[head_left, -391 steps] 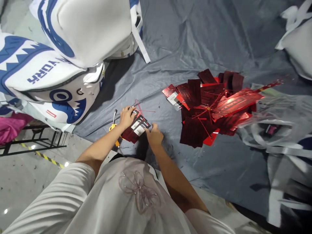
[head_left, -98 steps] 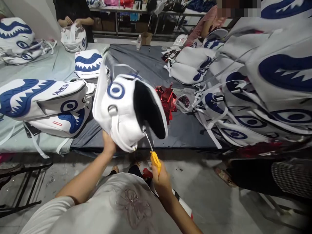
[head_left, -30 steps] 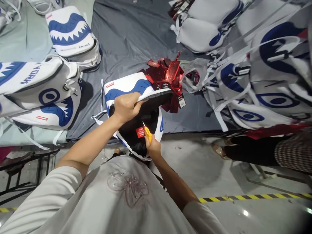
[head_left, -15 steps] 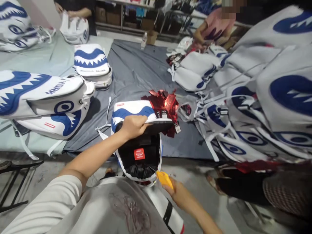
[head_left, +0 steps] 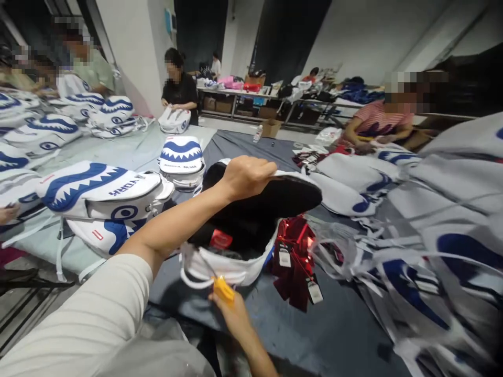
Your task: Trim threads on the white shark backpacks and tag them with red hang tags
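A white backpack (head_left: 236, 272) with a black lining stands on the dark table cover, its mouth toward me. My left hand (head_left: 249, 178) grips the edge of its raised front flap (head_left: 291, 195) and holds it up. Inside, a red label (head_left: 221, 239) shows on the lining. In my right hand (head_left: 236, 311) is a yellow-handled tool that looks like thread snips (head_left: 223, 291). Its narrow tip lies against the white handle loop (head_left: 192, 283) at the backpack's near edge; the tip is partly blurred.
Shiny red hang tags (head_left: 293, 262) lie right of the backpack, beside a clear plastic bag (head_left: 334, 251). White backpacks with blue shark mouths are piled at left (head_left: 90, 183) and right (head_left: 451, 209). Several co-workers handle bags across the table, one in black (head_left: 181, 89), another in pink (head_left: 377, 123).
My view has tilted up. My left hand has lifted the flap higher, and the backpack's mouth has moved up onto the table. My right hand with the yellow snips has shifted left to the handle loop.
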`<state>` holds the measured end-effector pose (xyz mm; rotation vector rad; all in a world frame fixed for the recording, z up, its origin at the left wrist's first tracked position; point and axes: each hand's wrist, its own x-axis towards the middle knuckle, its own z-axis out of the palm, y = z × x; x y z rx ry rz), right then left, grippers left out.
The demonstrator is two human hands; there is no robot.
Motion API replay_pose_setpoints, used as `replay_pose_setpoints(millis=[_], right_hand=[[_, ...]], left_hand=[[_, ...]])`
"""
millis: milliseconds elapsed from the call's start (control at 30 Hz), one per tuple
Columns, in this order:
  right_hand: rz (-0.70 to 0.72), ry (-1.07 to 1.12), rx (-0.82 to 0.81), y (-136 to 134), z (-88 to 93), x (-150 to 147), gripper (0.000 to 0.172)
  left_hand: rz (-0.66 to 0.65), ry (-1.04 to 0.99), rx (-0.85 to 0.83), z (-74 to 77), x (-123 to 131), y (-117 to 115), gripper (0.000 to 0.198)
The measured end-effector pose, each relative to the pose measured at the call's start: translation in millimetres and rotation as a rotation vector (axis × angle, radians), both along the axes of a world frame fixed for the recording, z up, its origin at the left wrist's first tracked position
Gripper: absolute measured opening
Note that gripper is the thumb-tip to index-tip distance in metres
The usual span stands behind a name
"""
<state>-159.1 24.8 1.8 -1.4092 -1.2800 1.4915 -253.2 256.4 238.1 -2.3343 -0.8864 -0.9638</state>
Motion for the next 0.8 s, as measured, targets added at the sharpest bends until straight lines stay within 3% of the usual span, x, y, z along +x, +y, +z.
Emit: replay_pose_setpoints(millis=[67, 133, 200, 267, 333, 400, 467, 533, 633, 800], right_hand=[[-0.062, 0.027, -0.033, 73, 1.8, 17, 0.048], [-0.077, -0.013, -0.108, 136, -0.4, 35, 0.053], [-0.05, -0.049, -0.167, 182, -8.7, 48, 0.05], [-0.022, -0.066, -0.205, 201, -21.9, 57, 0.049], [0.013, -0.077, -0.248, 192, -39.2, 66, 0.054], [0.031, -0.072, -0.309, 163, -61.1, 78, 0.061], [-0.039, -0.046, -0.376, 127, -85.9, 91, 0.061], [-0.107, -0.028, -0.402, 94, -107.8, 99, 0.057], [-0.103, -0.094, -0.436, 66, -123.0, 102, 0.055], [-0.067, -0.124, -0.43, 49, -105.0, 81, 0.059]], left_hand=[[0.086, -0.011, -0.006, 7.6, 16, 31, 0.036], [0.148, 0.016, -0.101, -1.6, 32, 61, 0.033], [0.125, 0.12, -0.29, -28.8, 39, 87, 0.027], [0.103, 0.204, -0.479, -68.6, 32, 98, 0.039], [0.251, 0.184, -0.594, -110.3, 5, 92, 0.061], [0.583, 0.119, -0.668, -142.9, -41, 72, 0.061], [0.858, 0.049, -0.691, -160.8, -96, 50, 0.054], [1.029, 0.007, -0.679, -166.9, -148, 35, 0.056], [1.095, 0.027, -0.7, -170.0, -198, 29, 0.062], [1.054, 0.076, -0.816, -180.3, -220, 26, 0.046]])
